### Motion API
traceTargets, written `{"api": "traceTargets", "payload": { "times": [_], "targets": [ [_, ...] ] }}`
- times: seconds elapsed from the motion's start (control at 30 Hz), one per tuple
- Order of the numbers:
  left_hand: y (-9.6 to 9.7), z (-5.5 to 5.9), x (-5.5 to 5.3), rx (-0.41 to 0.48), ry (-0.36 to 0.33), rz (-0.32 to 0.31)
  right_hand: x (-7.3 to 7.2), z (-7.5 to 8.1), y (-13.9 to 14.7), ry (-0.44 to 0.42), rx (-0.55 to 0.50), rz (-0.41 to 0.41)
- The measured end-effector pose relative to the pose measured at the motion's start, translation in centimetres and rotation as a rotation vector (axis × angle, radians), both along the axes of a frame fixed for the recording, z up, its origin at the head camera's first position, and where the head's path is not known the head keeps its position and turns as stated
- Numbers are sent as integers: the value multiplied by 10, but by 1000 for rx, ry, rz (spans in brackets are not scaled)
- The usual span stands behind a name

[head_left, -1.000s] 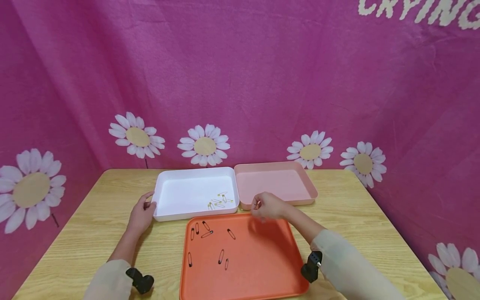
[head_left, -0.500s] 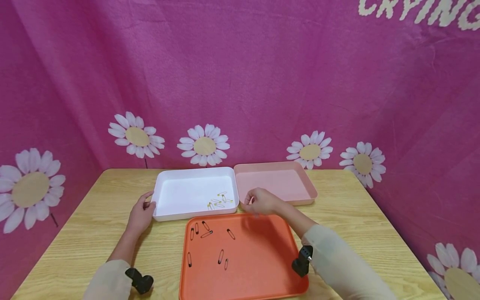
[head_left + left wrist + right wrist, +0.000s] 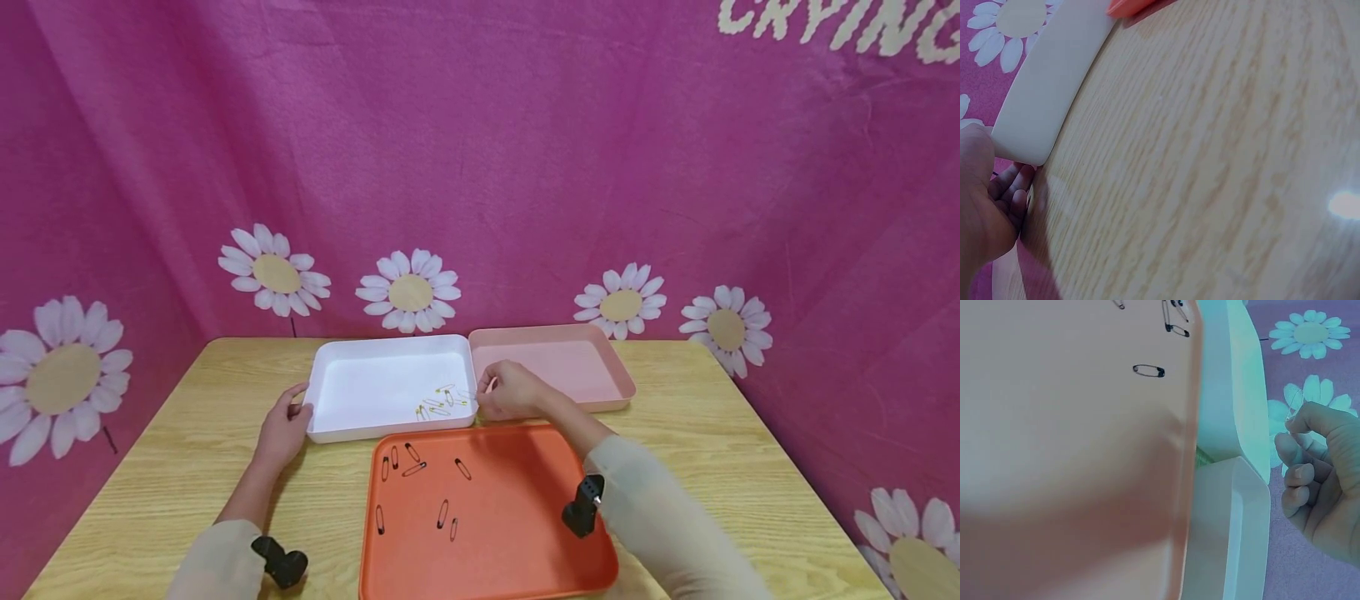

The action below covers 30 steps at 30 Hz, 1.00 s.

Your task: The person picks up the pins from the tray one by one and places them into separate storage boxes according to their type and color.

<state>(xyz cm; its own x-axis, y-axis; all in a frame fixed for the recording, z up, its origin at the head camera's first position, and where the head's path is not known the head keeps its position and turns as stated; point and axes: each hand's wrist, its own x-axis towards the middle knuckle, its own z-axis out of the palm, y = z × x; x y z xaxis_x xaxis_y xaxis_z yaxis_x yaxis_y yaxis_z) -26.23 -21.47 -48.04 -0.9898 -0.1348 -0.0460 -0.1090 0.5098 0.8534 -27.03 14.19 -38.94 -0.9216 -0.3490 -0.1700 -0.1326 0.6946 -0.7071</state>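
My right hand (image 3: pixel 513 392) is over the near left part of the pink tray (image 3: pixel 551 367), beside the white tray's right wall. Thumb and forefinger pinch a thin safety pin (image 3: pixel 1295 403), whose tip end points toward the white tray (image 3: pixel 367 383); the other fingers are curled. Several gold-headed safety pins (image 3: pixel 435 408) lie in that tray's near right corner. At its left end, my left hand (image 3: pixel 283 429) rests against the outer wall with relaxed fingers. The left wrist view shows fingers (image 3: pixel 1016 187) just below the tray's corner.
In front lies an orange tray (image 3: pixel 532 517) with several black-headed safety pins, among them one black safety pin (image 3: pixel 462 468) near its far side. All three trays stand on a wooden table (image 3: pixel 720 467). A magenta cloth (image 3: pixel 480 167) with daisies hangs close behind.
My right hand has moved left and away from me, from above the orange tray's far edge to the white tray's right rim, carrying the pin. My left hand has stayed in place.
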Motion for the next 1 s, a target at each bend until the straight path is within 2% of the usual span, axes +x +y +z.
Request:
{"api": "traceTargets", "payload": {
  "times": [0.17, 0.37, 0.73, 0.87, 1.0],
  "targets": [
    [0, 0, 0, 3, 4, -1, -4, 1, -7, -33, -40, -52],
    [0, 0, 0, -1, 6, 2, -11, -1, -17, 39, 0, -52],
    [1, 2, 0, -1, 5, 10, -18, -5, -38, 72, -5, -29],
    [1, 2, 0, -4, 8, 6, -19, -7, -46, 89, 30, -57],
    [1, 2, 1, -3, -1, -3, -17, -11, -54, 74, 23, -112]
  ]
}}
